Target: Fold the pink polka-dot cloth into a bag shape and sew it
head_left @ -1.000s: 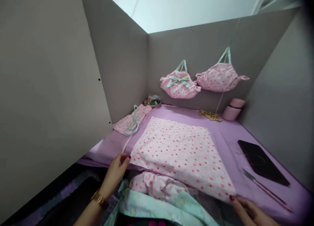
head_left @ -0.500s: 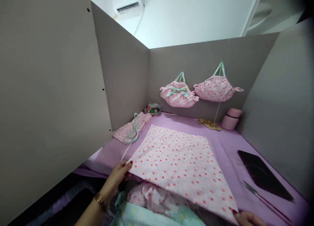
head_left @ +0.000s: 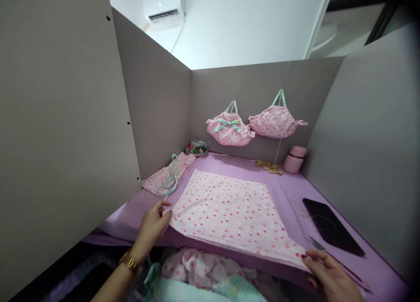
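A pink cloth with red dots lies spread over the purple table cover, its near edge lifted slightly between my hands. My left hand, below a gold watch, pinches the cloth's near left corner. At the near right corner, my right hand holds the cloth between thumb and fingers. Crumpled dotted and mint green fabric sits below the table's front edge.
Two dotted pouches hang at the back panel. A folded dotted piece with mint ties and a small basket are at the left. A pink flask, black tablet and tweezers-like tool stand or lie right.
My right hand has moved up and left with its corner, showing more of the hand. The cloth's near edge is now farther onto the table. The view has shifted a little.
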A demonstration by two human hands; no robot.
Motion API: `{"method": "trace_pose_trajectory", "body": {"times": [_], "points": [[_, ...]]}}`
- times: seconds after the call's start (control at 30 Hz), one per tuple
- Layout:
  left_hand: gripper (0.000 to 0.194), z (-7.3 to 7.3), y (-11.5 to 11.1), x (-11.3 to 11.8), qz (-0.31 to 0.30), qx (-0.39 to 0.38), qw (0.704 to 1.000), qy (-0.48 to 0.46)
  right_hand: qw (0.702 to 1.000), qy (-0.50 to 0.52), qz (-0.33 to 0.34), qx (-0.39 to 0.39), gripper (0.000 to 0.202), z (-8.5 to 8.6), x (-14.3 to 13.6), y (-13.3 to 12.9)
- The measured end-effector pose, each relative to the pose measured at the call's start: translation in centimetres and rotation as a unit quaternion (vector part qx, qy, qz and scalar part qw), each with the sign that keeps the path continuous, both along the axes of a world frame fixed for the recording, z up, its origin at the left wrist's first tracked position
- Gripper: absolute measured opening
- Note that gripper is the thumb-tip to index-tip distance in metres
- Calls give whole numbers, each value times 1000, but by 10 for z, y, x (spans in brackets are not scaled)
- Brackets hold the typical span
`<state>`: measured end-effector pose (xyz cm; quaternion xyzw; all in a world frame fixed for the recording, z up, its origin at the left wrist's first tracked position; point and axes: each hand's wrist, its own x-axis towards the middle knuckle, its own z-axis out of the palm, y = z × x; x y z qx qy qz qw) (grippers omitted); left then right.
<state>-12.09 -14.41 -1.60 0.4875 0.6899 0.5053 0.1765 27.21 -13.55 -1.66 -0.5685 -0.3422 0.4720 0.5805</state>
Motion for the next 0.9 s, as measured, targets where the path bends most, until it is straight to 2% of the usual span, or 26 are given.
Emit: {"method": "trace_pose_trajectory", "body": {"times": [0.1,0.2,0.3,0.43,0.53,0.63,0.7,0.77,0.83,0.9], "points": [[23,22,32,7,-18,13,1000,20,998,27,-9,54,41,25,-16,19],[22,38,70,24,-46,15,998,26,995,12,13,101,36,40,-34,47],[22,43,107,51,-76,4,997,27,993,-10,20,115,33,41,-55,83],[28,34,134,85,-161,-17,986,30,990,-63,52,118,33,25,-80,122],[32,27,130,85,-206,-4,977,47,980,-137,89,113,42,9,-75,129],[36,27,107,66,-205,33,975,74,960,-233,95,124,51,-4,-47,124],[36,32,88,60,-228,50,967,100,941,-300,99,122,52,-9,-26,123],[36,39,72,66,-294,59,940,165,920,-357,116,114,46,-11,-14,125],[38,43,62,82,-359,55,890,276,900,-397,145,108,35,-11,-10,130],[41,45,57,103,-370,32,854,364,882,-422,183,108,31,-10,-11,136]]}}
